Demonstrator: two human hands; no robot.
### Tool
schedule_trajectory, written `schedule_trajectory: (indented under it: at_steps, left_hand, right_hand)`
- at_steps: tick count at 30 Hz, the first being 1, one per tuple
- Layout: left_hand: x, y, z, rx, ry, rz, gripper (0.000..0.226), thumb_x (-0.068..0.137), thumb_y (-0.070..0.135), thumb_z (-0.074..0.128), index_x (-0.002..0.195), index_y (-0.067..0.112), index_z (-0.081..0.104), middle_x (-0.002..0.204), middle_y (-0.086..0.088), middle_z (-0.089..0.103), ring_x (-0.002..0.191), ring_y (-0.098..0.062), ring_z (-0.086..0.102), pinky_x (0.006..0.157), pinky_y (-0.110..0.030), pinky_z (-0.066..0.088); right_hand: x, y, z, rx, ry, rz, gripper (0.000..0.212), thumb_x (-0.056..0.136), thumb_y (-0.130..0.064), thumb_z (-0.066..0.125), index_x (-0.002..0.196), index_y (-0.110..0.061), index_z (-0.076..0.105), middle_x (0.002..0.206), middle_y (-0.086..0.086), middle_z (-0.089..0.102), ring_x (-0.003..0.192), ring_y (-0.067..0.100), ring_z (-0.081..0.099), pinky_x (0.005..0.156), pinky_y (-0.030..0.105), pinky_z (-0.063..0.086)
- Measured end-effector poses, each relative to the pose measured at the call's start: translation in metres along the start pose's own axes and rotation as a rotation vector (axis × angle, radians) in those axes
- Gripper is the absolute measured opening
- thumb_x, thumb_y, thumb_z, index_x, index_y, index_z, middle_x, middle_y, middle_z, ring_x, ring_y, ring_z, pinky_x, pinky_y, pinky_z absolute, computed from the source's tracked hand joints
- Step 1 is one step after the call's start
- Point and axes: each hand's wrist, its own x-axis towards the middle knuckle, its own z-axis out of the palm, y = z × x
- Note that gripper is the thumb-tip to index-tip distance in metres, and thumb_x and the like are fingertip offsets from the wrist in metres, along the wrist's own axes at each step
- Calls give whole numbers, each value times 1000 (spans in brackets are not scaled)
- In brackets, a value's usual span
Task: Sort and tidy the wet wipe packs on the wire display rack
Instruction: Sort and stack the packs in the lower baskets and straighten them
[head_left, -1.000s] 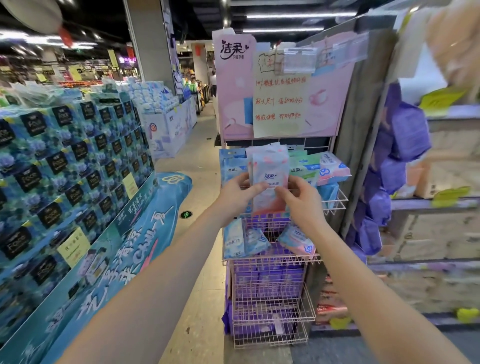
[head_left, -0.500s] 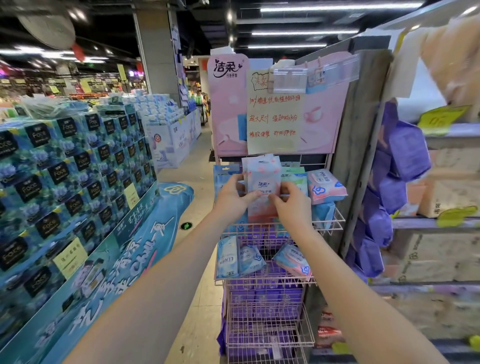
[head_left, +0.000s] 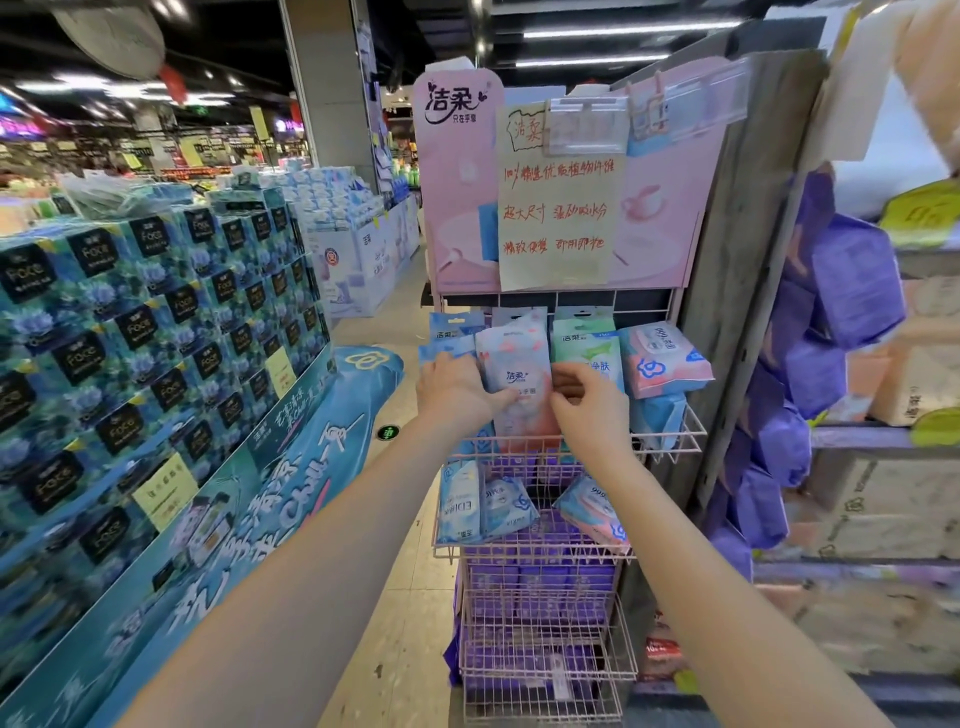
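Tissue box display (head_left: 156, 332): a stacked wall of blue boxes with dark labels is filling the left side, well apart from the rack.

Wire display rack (head_left: 670, 441): a pink tiered unit is standing at centre, with baskets stepping down toward the floor.

Header card (head_left: 457, 208): a pink board is standing above the top basket, and a handwritten paper notice (head_left: 556, 213) is hanging over its middle.

Purple packs (head_left: 540, 577): rows are filling the lower baskets.

Pink-and-white wipe pack (head_left: 517, 384): it is standing upright at the front of the top basket, between a blue pack (head_left: 449, 332) on its left and a green pack (head_left: 587, 338) on its right. A pink pack with a blue flower mark (head_left: 662, 364) is leaning at the far right of the same basket.

Left hand (head_left: 452, 389): it is gripping the pink-and-white wipe pack by its left edge, thumb lying across the front.

Right hand (head_left: 589, 405): it is pinching the same pack's right edge, fingers curled.
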Motion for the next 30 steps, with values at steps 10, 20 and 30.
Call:
schedule_trajectory:
  at_steps: [10,20,30]
  left_hand:
    - [-7,-1,6,-26,56,71,60,75,67,75,107,25,47,114,-1,50,118,-29,45,96,-38,37]
    - [1,8,-3,87,41,103,46,89,60,65,105,18,55,118,-5,57,119,-31,48,99,-42,40]
    - [-16,4,19,-77,210,175,74,85,52,74,141,14,43,137,-8,52,128,-31,46,106,-42,35]
  right_hand:
    - [3,0,-1,-95,-96,6,32,94,-20,64,126,-21,58,83,-6,66,71,3,59,61,15,42]
    - [13,-6,-2,-196,-90,55,20,93,-14,62,110,-13,72,96,3,75,80,13,64,73,23,51]
    - [-14,-3,-4,-38,51,49,34,94,-12,64,127,-14,64,106,-9,66,89,5,62,73,3,41]
